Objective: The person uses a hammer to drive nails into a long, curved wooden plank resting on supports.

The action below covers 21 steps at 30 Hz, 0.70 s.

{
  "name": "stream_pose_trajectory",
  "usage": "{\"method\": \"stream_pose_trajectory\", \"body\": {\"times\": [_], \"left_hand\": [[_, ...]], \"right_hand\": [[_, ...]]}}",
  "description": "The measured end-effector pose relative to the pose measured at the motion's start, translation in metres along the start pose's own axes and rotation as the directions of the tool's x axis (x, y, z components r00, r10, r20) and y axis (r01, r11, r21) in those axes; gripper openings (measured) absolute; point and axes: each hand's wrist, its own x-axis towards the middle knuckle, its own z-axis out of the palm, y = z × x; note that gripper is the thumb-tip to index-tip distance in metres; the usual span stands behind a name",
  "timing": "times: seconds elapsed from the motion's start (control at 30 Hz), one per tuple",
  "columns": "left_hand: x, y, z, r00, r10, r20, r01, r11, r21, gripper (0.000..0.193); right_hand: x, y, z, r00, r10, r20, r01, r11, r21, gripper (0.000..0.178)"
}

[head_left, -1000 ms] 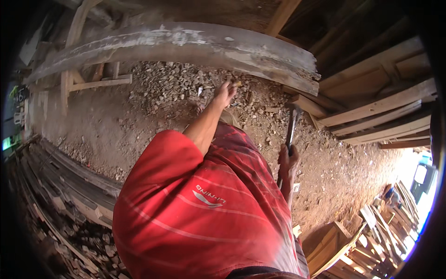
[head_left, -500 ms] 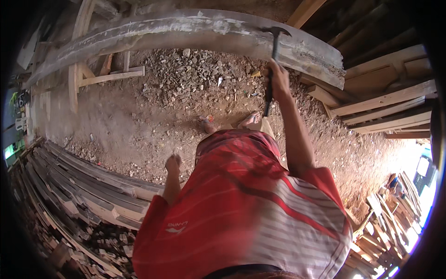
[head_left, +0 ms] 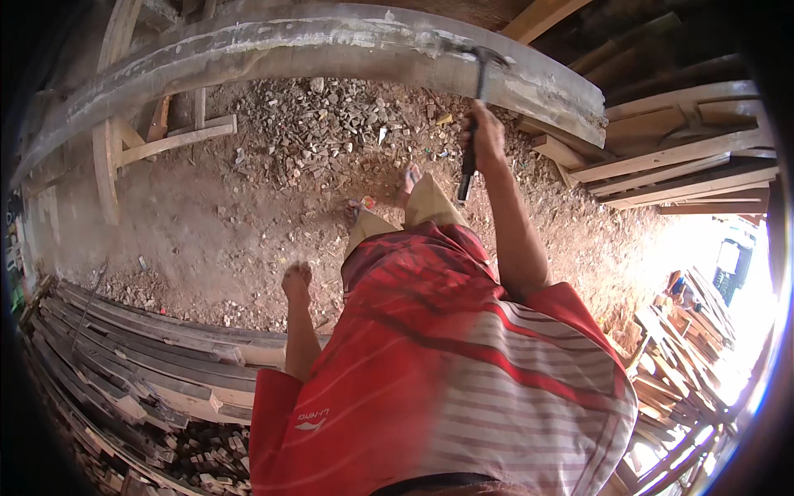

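My right hand is closed round the dark handle of a claw hammer. The handle's lower end sticks out below my fist. The hammer's head lies over the grey, crusted face of a long thick beam, near the right end; whether it touches the surface I cannot tell. Whitish patches run along the beam's upper part. My left hand hangs low at my left side, fingers loosely curled, with nothing visible in it.
A wooden trestle stands beneath the beam's left part. Rubble covers the dirt in front of my feet. Stacked timber lies at lower left, planks at right, and a heap of scrap wood at lower right.
The view has shifted, so the beam sits a little higher and further left. My legs show more and my feet have changed place. The hammer stays near the same part of the beam.
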Motion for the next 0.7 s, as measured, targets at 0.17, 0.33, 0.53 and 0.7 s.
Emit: {"method": "stream_pose_trajectory", "body": {"times": [0.17, 0.33, 0.53, 0.7], "left_hand": [[0.006, 0.046, 0.049, 0.993, 0.098, 0.062, -0.091, 0.989, -0.115, 0.029], [0.0, 0.037, 0.063, 1.0, 0.018, 0.005, -0.018, 0.996, -0.089, 0.027], [-0.019, 0.048, 0.057, 0.984, 0.121, 0.129, -0.161, 0.915, 0.369, 0.028], [-0.008, 0.084, 0.022, 0.966, 0.157, 0.205, -0.232, 0.879, 0.418, 0.034]], "right_hand": [[0.012, 0.01, -0.023, 0.961, -0.029, -0.275, 0.09, 0.973, 0.211, 0.031], [-0.008, 0.034, 0.003, 0.984, 0.001, -0.176, 0.028, 0.987, 0.161, 0.027], [-0.009, 0.039, 0.095, 0.98, 0.049, 0.194, 0.019, 0.943, -0.334, 0.033], [-0.012, -0.009, 0.207, 0.864, 0.097, 0.494, 0.153, 0.884, -0.441, 0.041]]}}
